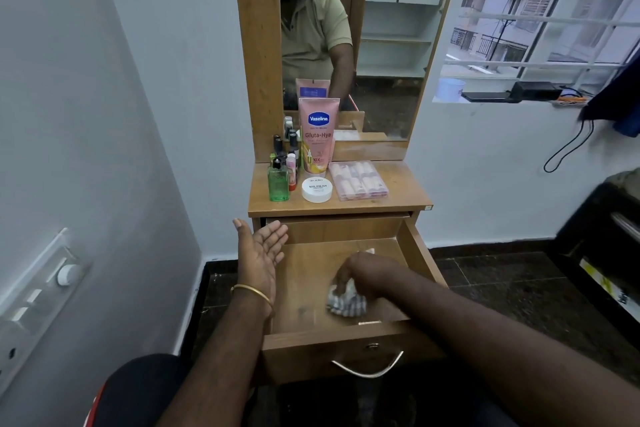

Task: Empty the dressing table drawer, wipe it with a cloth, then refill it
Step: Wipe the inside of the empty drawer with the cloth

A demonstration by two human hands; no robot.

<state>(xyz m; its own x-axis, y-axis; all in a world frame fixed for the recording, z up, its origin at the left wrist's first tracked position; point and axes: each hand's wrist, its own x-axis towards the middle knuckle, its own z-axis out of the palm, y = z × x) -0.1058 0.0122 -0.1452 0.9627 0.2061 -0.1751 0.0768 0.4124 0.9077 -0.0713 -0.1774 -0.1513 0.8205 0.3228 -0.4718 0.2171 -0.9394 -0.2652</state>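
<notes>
The drawer stands pulled out; inside it the right hand grips a cloth (crumpled, pressed to its floor), while the left hand hovers flat and empty over its left wall.

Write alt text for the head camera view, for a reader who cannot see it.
A person's right hand presses a crumpled cloth onto the floor of an open, emptied wooden drawer, while the left hand hovers open at its left edge. On the tabletop above stand a Vaseline tube, small bottles and a nail polish remover tub.
</notes>
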